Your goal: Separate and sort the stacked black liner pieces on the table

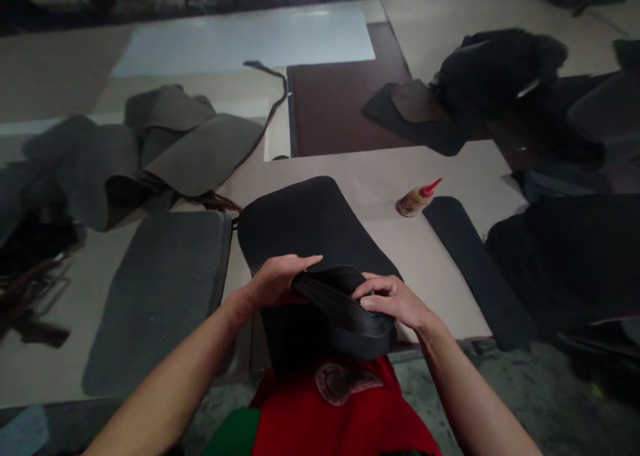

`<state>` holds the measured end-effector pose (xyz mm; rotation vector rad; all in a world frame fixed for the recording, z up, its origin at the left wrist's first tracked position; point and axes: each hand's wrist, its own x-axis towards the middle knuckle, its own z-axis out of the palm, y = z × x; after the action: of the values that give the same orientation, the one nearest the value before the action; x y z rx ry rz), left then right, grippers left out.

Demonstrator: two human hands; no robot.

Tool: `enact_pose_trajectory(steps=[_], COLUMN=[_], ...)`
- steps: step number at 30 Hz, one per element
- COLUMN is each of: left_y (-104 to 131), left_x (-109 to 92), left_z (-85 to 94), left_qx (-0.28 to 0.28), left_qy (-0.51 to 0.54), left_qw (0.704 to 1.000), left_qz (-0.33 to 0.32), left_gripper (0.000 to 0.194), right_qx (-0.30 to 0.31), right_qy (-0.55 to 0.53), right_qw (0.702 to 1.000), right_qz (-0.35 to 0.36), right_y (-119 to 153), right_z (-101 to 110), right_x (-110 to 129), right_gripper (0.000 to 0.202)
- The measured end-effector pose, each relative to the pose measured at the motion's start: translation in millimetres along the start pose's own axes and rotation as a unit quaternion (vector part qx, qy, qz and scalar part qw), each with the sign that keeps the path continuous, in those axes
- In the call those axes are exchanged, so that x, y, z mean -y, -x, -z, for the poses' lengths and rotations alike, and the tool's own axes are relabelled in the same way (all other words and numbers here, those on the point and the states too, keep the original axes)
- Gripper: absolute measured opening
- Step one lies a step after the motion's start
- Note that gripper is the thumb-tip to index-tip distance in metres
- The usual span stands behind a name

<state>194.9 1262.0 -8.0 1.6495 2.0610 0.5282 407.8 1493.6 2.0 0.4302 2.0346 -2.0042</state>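
A black fabric case point(305, 223) lies at the front edge of the table, its near part hanging over toward my body. My left hand point(280, 279) grips the case's edge, thumb along the top and fingers underneath. On the other side, my right hand point(387, 297) pinches the folded rim near an opening that runs between both hands. What lies inside the opening is too dark to make out. To the right, a small glue bottle point(415, 201) with a red nozzle stands on the table, apart from both hands.
A stack of grey panels point(165, 289) sits at the left, with curved grey pieces point(200, 143) behind it. Right of the bottle lies a long black strip point(470, 263). Dark material point(500, 69) is heaped at the back right. A white sheet point(250, 43) lies farther back.
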Motion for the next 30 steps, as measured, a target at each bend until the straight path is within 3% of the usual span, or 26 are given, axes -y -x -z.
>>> enact_pose_trajectory(steps=[4,7,9,11,13,14,18,20,26,30], left_y=[3.0,5.3,6.2,6.4,6.0,5.7,7.6,13.2,44.1,50.3], left_x=[-3.2,-4.0,-4.5,-5.2,-5.7,-5.8,-7.9,-12.5,-37.4,-32.0], left_z=[1.1,0.3,-0.5,-1.2,-1.4,-1.5,-3.4,-6.2,-19.3,-24.9], left_qx=[-0.008,-0.012,-0.015,-0.018,-0.02,-0.02,-0.016,-0.02,-0.134,-0.173], left_qy=[0.008,0.014,0.012,-0.002,-0.014,-0.014,-0.017,-0.043,-0.117,-0.047], left_qw=[1.0,1.0,1.0,1.0,0.999,0.999,0.999,0.998,0.968,0.975], left_qz=[0.003,0.006,0.012,0.024,0.033,0.035,0.031,0.045,0.178,0.13], left_gripper=[0.081,0.079,0.078,0.079,0.079,0.078,0.067,0.062,0.051,0.038], right_qx=[-0.005,0.031,0.069,0.089,0.085,0.073,-0.015,-0.043,-0.064,-0.066], right_qy=[0.02,-0.006,-0.007,0.052,0.137,0.174,0.26,0.265,0.222,0.187], right_qw=[1.0,0.999,0.996,0.993,0.985,0.98,0.959,0.954,0.957,0.962], right_qz=[0.008,0.039,0.059,0.063,0.064,0.068,0.115,0.136,0.178,0.19], right_y=[-1.3,3.0,8.7,15.2,20.6,22.6,25.0,23.5,15.0,7.8], right_z=[-2.6,-2.5,-2.6,-5.5,-12.4,-17.0,-34.4,-38.2,-33.3,-29.0], right_x=[2.8,6.4,9.4,12.0,13.5,13.5,7.3,2.8,2.0,5.2], right_gripper=[0.028,0.034,0.05,0.083,0.11,0.111,0.069,0.058,0.048,0.045])
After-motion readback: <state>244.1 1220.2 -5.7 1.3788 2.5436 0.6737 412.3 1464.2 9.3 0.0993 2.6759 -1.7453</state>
